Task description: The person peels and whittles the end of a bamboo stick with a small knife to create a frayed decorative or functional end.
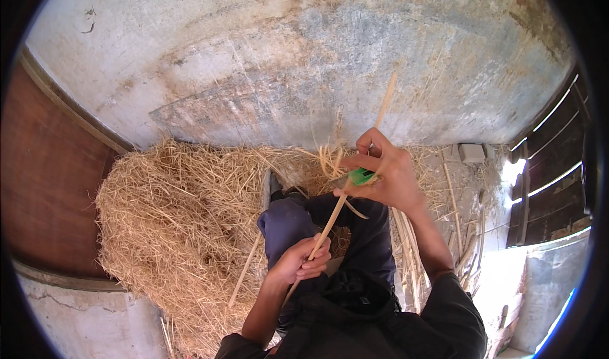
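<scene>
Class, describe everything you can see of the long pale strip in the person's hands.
The strip is long, narrow and pale yellow, and looks like split bamboo or wood. It slants from lower left to upper right. The left hand grips its lower part; the right hand is farther up, holding a green-handled blade against it or very close. Pale curls show beside the blade, perhaps shaved from the strip. Its upper end seems to reach beyond the right hand.

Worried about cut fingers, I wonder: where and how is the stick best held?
The stick is probably best held low, from the left, as the left hand holds it: it is thin, slants up rightward, and the knife is higher along it.
</scene>
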`<state>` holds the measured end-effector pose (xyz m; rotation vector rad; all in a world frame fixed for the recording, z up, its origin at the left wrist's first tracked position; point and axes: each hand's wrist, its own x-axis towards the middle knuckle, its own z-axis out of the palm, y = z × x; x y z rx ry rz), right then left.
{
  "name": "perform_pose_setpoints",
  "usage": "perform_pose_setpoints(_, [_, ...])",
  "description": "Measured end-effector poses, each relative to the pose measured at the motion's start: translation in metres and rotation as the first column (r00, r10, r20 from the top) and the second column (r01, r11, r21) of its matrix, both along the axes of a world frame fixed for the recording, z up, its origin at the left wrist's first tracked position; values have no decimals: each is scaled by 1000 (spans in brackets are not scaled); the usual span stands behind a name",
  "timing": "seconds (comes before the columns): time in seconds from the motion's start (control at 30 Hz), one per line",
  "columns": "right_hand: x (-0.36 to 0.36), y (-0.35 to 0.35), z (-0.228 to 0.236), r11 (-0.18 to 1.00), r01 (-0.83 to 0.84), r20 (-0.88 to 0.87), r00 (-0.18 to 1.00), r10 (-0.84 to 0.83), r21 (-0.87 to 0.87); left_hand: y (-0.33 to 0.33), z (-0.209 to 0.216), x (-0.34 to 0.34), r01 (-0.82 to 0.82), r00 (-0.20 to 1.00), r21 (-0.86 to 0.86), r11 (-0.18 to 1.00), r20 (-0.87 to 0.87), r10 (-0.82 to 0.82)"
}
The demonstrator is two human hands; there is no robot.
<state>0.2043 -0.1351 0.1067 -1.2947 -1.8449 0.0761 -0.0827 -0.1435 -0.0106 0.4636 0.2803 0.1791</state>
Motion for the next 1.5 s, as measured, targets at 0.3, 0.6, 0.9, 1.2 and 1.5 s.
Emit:
perform_pose_setpoints(0.3, [-14, -18, -18, 970, 47, -58, 998, -34, 240, 0, 2, -1, -1, 999, -40, 999, 49, 3])
perform_pose_setpoints(0.6, [-6, -14, -20, 917, -17, 100, 995, -25, 399, -4, 5, 0, 8, 1000, 15, 1000, 11, -8])
perform_pose_setpoints(0.9, [-18, -15, -22, 959, 115, -172, 983, -71, 259, -8, 12, 8, -14, 1000, 36, 999, -16, 14])
perform_pose_setpoints(1.2, [-23, -14, -29, 964, 172, -242, 963, -121, 204, -7, 14, 6, -49, 998, 61, 997, -40, 52])
perform_pose_setpoints(1.5, [-15, -12, -32, 864, 128, 15, 988, -155, 488, -13, 19, 10, -28, 996, 92, 995, -80, 35])
